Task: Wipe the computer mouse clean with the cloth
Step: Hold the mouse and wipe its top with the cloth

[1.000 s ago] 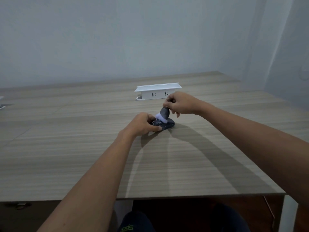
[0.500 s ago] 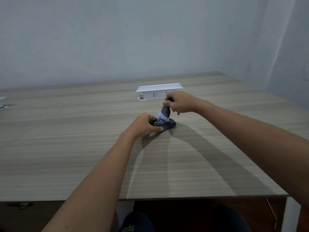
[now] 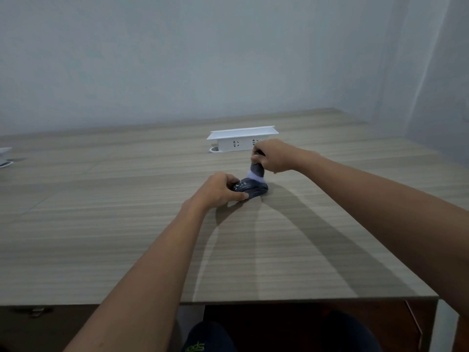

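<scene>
Two hands: both on the job, mid-table, meeting at the mouse.
Left hand (image 3: 220,190): fingers and thumb curled round the near-left end of the computer mouse (image 3: 251,189), pinning it to the table; thumb lies along its near side.
Right hand (image 3: 272,154): fingers bunched tight, gripping the top of the cloth (image 3: 256,170) from above; hand sits just above and far-right of the mouse.
Cloth: grey with a pale lower edge, gathered into a small wad hanging down from the right hand; lower end touches the top of the mouse at its far side.
Computer mouse: dark, lying flat on the table, small pale marks on its top; right end sticks out free of the left hand.
Table (image 3: 127,237): wood-grain top, near edge visible at bottom of view; arm shadows fall across it toward the near side.
Socket box (image 3: 241,141): white, standing on the table just beyond the right hand, outlets facing near; hand overlaps its right end in view.
Left edge: a white object (image 3: 5,154), cut off, cannot tell what.
Far: plain pale wall (image 3: 177,59).
</scene>
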Motion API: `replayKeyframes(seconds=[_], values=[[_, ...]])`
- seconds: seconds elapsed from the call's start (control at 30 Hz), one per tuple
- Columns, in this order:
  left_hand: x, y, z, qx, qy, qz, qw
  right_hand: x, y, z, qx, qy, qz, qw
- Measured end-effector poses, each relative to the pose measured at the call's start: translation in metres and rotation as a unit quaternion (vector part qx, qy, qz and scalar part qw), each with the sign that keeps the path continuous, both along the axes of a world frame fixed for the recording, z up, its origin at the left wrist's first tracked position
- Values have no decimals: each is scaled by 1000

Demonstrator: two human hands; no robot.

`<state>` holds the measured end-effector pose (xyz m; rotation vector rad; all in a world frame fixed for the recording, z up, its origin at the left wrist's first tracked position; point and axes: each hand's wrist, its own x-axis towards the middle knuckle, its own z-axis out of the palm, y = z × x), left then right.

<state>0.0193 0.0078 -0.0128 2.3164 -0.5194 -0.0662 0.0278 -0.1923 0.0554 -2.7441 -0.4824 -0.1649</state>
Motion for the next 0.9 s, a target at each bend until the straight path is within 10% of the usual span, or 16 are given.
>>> replayKeyframes(seconds=[0.9], values=[[6,2,-2,30,-28,-11,999,1,-22,-7,10,56,-17,998]])
